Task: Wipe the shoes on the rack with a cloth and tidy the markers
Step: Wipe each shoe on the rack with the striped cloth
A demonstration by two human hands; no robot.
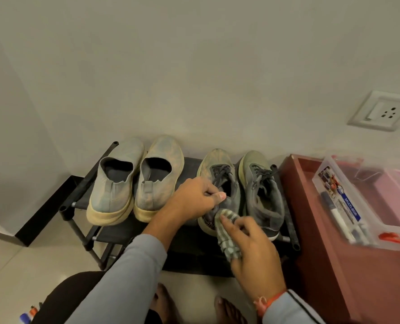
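Observation:
A black shoe rack [82, 197] stands against the wall with two pairs on top. A pair of pale slip-on shoes [133, 178] sits at the left, a pair of grey laced sneakers at the right. My left hand [194, 197] grips the collar of the left laced sneaker [217, 164]. My right hand [250, 249] holds a striped grey cloth [227, 237] and presses it against that sneaker's heel. The right laced sneaker [262, 190] stands untouched beside it. Markers [341, 218] lie in a clear plastic box [362, 206] at the right.
The box rests on a dark red cabinet [334, 265] right of the rack, next to a pink tray [397, 183]. A wall socket [381, 111] is above. More marker tips [28, 315] show at the bottom left. My bare feet [227, 309] stand on the tiled floor.

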